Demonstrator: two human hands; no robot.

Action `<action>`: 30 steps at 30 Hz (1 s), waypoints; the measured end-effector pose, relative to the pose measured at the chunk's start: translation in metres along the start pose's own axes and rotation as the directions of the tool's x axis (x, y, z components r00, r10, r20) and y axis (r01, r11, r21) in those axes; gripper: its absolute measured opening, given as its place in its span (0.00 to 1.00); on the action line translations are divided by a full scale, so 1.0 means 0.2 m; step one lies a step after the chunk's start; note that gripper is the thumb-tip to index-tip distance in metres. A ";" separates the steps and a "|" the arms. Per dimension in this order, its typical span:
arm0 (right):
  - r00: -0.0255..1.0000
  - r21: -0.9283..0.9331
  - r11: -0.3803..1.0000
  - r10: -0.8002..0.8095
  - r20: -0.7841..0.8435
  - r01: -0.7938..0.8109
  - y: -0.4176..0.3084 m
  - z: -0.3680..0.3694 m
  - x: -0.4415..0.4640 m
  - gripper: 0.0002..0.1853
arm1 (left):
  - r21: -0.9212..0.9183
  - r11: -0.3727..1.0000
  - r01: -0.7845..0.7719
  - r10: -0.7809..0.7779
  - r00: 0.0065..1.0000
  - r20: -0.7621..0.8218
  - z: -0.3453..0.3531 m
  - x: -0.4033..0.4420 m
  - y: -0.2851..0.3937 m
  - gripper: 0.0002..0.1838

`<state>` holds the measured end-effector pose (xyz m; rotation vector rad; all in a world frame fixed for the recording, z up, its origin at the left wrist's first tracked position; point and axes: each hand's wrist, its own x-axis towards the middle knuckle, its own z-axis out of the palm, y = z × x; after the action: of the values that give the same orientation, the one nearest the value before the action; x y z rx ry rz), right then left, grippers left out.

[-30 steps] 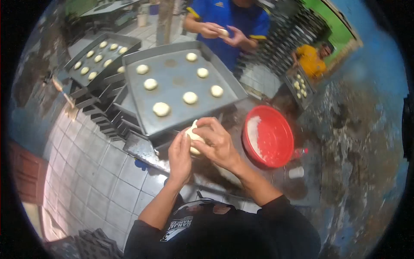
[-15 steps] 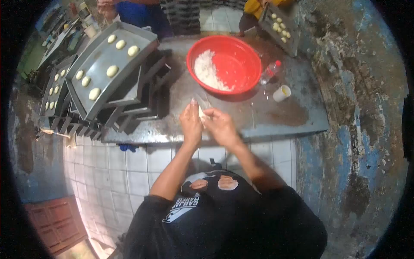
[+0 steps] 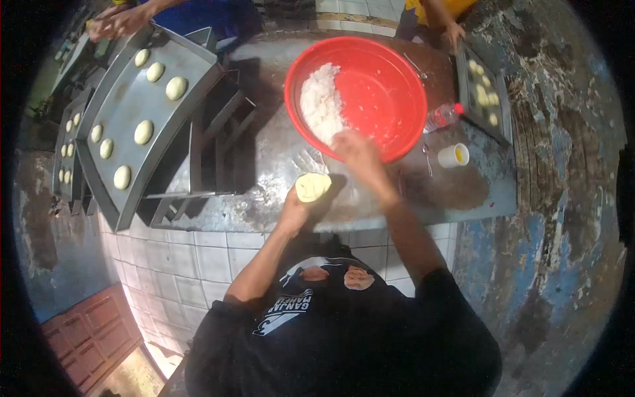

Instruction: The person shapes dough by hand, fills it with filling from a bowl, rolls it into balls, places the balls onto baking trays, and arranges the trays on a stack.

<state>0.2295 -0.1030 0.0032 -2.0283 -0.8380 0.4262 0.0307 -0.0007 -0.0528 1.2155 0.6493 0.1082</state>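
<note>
1. Centrally, the left hand (image 3: pixel 295 210) holds the dough (image 3: pixel 312 187), a pale, flattened round, over the near side of the table (image 3: pixel 264 175); most of its fingers are hidden beneath the piece.
2. Judging by its dented face, the dough should be light, soft and a little stretchy, apt to sag or tear if pinched thin. A palm spread under it, with fingertips only at its edge, looks the safest hold.
3. Higher and just right of the dough, the right hand (image 3: pixel 359 153) is at the near rim of the red basin (image 3: pixel 377 86), by the white shreds (image 3: pixel 321 106). Blur hides its fingers; I cannot tell how wide they stand or whether they hold anything.
4. Heaped on the basin's left side, the shreds seem light and crumbly, best taken in bunched fingertips.
5. Right of the basin stand a bottle (image 3: pixel 442 118) and a cup (image 3: pixel 453 156), with a spoon (image 3: pixel 427 161) beside the cup.
6. At upper left, a tray (image 3: pixel 122 109) bears seven dough balls (image 3: pixel 143 132), probably tender and easily dented. A co-worker's hands (image 3: pixel 119 25) are near its upper corner.
</note>
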 end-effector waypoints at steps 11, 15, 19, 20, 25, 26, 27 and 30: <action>0.995 -0.283 0.954 -0.089 0.050 0.100 0.92 0.19 1.02 0.43 | -0.088 0.994 -0.063 0.061 0.998 -0.022 -0.27 0.46 0.46 0.27; 0.955 -0.435 0.894 0.214 0.206 -0.106 0.84 0.15 0.96 0.42 | -0.089 0.994 -0.069 0.068 0.998 -0.006 -0.28 0.58 0.51 0.25; 0.948 -0.060 0.950 0.310 0.067 -0.306 0.94 0.04 0.89 0.38 | 0.134 0.976 -0.174 0.179 0.984 -0.026 -0.22 0.65 0.58 0.23; 0.912 0.199 0.900 0.406 -0.059 -0.388 0.88 -0.01 0.87 0.35 | 0.223 0.947 -0.233 0.240 0.971 -0.004 -0.21 0.67 0.60 0.24; 0.998 0.277 0.959 0.068 -0.002 -0.065 0.24 -0.24 0.66 0.34 | 0.418 0.861 -0.291 0.319 0.948 0.001 -0.02 0.72 0.58 0.24; 0.997 0.052 0.998 -0.034 0.065 0.031 0.16 -0.27 0.62 0.33 | 0.420 0.856 -0.302 0.333 0.943 -0.002 0.05 0.71 0.58 0.24; 0.997 0.053 0.998 -0.049 0.058 0.045 0.12 -0.30 0.60 0.33 | 0.406 0.857 -0.318 0.352 0.936 -0.011 0.10 0.71 0.56 0.21; 0.988 -0.238 0.968 -0.045 0.145 0.079 0.03 -0.34 0.54 0.32 | 0.398 0.823 -0.404 0.433 0.901 0.018 0.22 0.70 0.51 0.21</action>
<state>0.3469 -0.0706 0.0375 -2.2090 -1.0812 0.4517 0.1941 0.0573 -0.0092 1.7450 0.4660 0.4108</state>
